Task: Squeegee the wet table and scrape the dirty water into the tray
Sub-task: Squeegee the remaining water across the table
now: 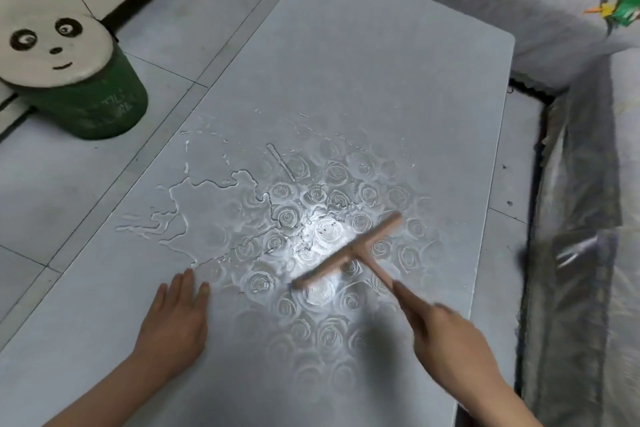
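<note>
Nearest in, the left hand (pixel 176 315) lay flat on the table (pixel 363 62), palm down with the fingers straight and close together, just short of the puddle's near edge. It looked like a brace for the reach. Opposite, the right hand (pixel 446 340), blurred, was wrapped round the handle of the squeegee (pixel 349 253), a pale pink T-shaped tool. Its crossbar sat slantwise on the wet patch, probably angled to herd the water (pixel 207 215) ahead of it. That water spread thin and glossy, with ragged edges, over a smooth grey top patterned with roses. No tray showed anywhere. Farther off, on the tiled floor, stood a round green stool (pixel 69 80) capped with a fuzzy panda-face cushion.
</note>
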